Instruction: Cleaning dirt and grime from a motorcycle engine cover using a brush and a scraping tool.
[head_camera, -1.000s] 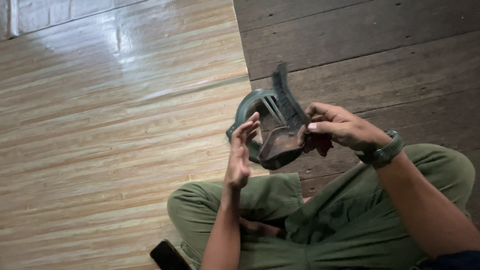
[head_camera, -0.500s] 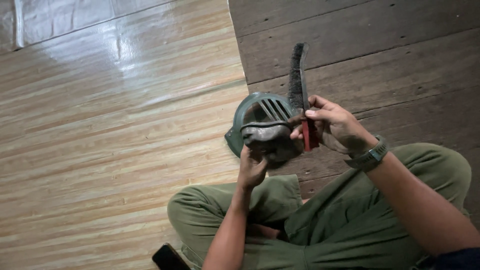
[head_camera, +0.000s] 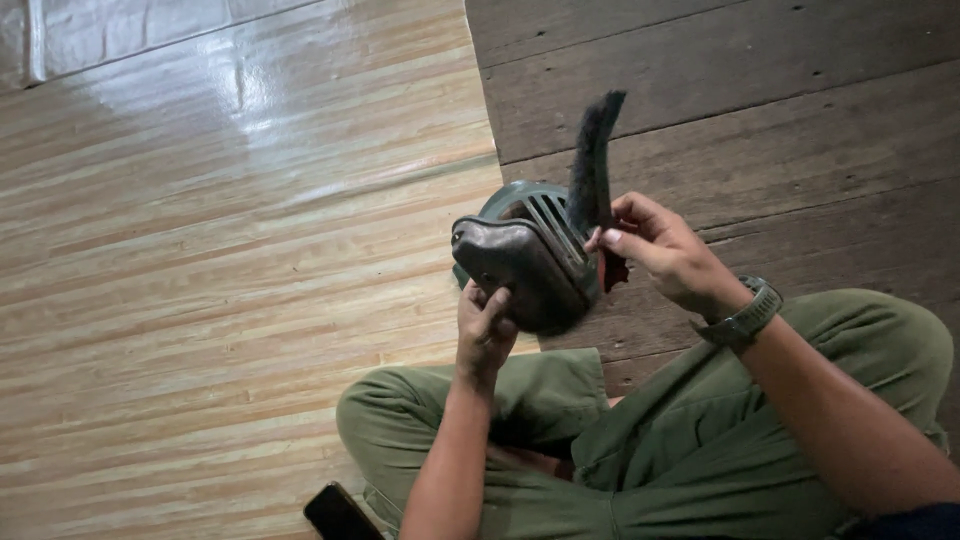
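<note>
My left hand (head_camera: 485, 330) grips the lower edge of a dark green vented cover (head_camera: 525, 250), a rounded plastic housing with slats, held up above my lap. My right hand (head_camera: 660, 250) pinches a paintbrush with long dark bristles (head_camera: 593, 170) and a reddish handle. The bristles stand upright against the right side of the cover's slats. A watch sits on my right wrist (head_camera: 750, 315).
I sit cross-legged in olive green trousers (head_camera: 640, 450) on a floor. Light glossy wooden boards (head_camera: 220, 250) lie to the left, dark rough planks (head_camera: 780, 120) to the right. A black phone (head_camera: 340, 515) lies by my left knee.
The cover has turned, so its closed dark side faces me. My left hand shifted from its side to its lower edge. The brush swung upright and stays against the slats.
</note>
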